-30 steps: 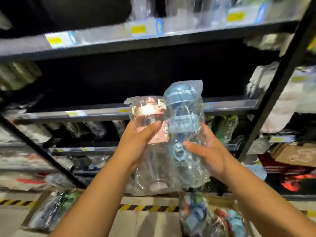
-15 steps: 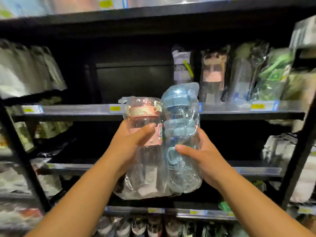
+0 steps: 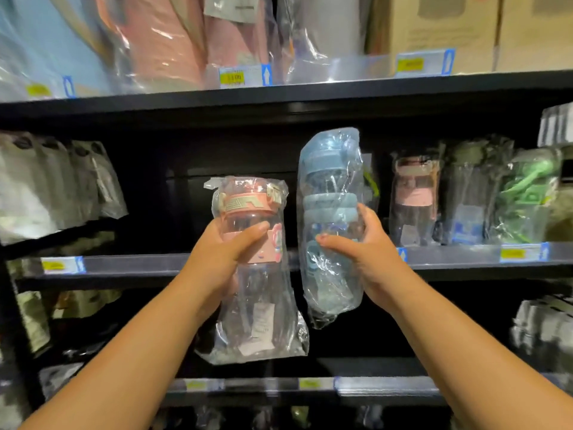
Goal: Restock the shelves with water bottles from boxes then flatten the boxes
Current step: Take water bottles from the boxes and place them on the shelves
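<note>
Head view: two bare arms raised toward dark shelving, one bagged bottle per hand.

Left hand (image 3: 228, 259) closed around pink-lidded bottle (image 3: 251, 268), wrapped in clear plastic. Thumb across front of bottle just below lid, over pink label band; remaining fingers hidden behind bottle. Lid and neck above thumb, at 12 o'clock of grip; clear body and loose bag tail hanging below palm, at 6 o'clock. Bottle upright, held in air in front of middle shelf (image 3: 139, 265), not resting on it.

Right hand (image 3: 361, 259) closed around blue-lidded bottle (image 3: 330, 225), also in clear plastic. Thumb pressed on front of body near mid-height, fingertips curled round right side at ribbed blue collar. Blue cap well above fingers at 12 o'clock; lower body and bag end below hand at 6 o'clock. Bottle near upright, top leaning slightly right, raised higher than pink one, at 3 o'clock of it, narrow gap between the two bags. Whether base touches shelf edge: cannot tell.

At 3 o'clock of blue bottle, standing on middle shelf: another pink bagged bottle (image 3: 414, 200), then dark and green bagged bottles (image 3: 524, 197). Yellow price tag (image 3: 511, 253) on shelf rail beneath. Upper shelf (image 3: 310, 91) at 12 o'clock, loaded with bagged goods and cardboard boxes (image 3: 434, 23).
</note>
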